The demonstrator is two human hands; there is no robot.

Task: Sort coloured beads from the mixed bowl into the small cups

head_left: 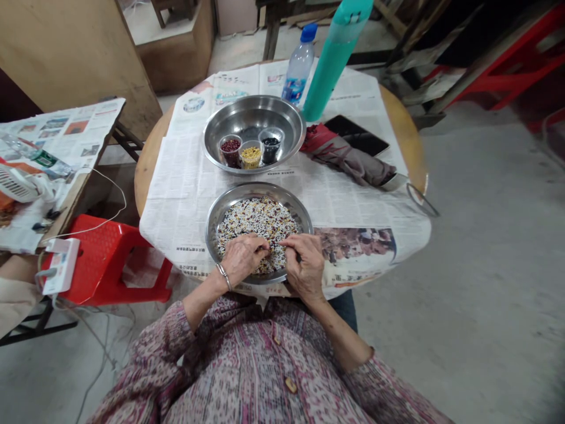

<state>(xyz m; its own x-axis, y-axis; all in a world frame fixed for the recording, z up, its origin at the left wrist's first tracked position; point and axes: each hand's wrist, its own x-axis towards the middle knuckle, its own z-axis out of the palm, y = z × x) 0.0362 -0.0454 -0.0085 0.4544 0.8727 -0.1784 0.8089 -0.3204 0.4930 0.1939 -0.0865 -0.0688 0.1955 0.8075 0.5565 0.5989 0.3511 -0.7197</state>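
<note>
Apparently for easy reach, the mixed grains [256, 218] lay in the near bowl [210, 235] at the table's [150, 150] near side, where the left hand [244, 257] and right hand [306, 264] curled over them, though whether either gripped a grain I couldn't tell.

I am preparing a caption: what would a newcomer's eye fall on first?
Probably the tall teal bottle, standing at the far side of the table. Next, the near metal bowl of mixed grains, with the left hand and right hand over it. The red stool stands out left of the table.
</note>
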